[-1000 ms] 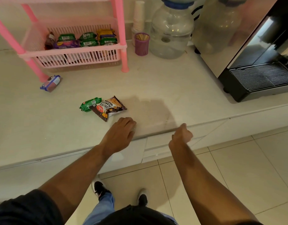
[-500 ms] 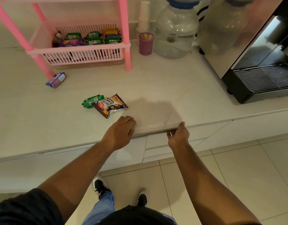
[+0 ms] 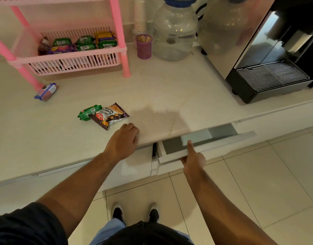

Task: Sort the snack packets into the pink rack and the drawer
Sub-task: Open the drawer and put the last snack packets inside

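Left hand (image 3: 123, 141) lies palm-down near the counter (image 3: 170, 96) edge, fingers loosely curled, holding nothing. Right hand (image 3: 192, 156) grips the front lip of the drawer (image 3: 171, 147), thumb on top, other fingers tucked under; drawer stands partly open, w/ only a grey strip of its inside showing, contents not visible.

L to R: pink rack (image 3: 67, 59) at back left, lower tray already stocked w/ green and purple packets plus a yellow one. Blue-and-white packet (image 3: 46, 91) lies alone by the rack's front leg, well apart from both hands. Green packet (image 3: 89, 112) and salted peanuts packet (image 3: 110, 114) sit together mid-counter, peanuts overlapping the green one's right end. Further right: purple toothpick cup (image 3: 144, 46), water jug (image 3: 175, 32), coffee machine (image 3: 268, 50).

Key relation: the peanuts packet is just ahead and slightly left of the left hand, its long axis diagonal from near-left to far-right, near corner almost at the fingertips. Left hand is clearly closer; the right is busy w/ the drawer. Judgement: next is probably a short left-hand forward reach, then a drop rightward into the drawer, which prob. needs opening further first.
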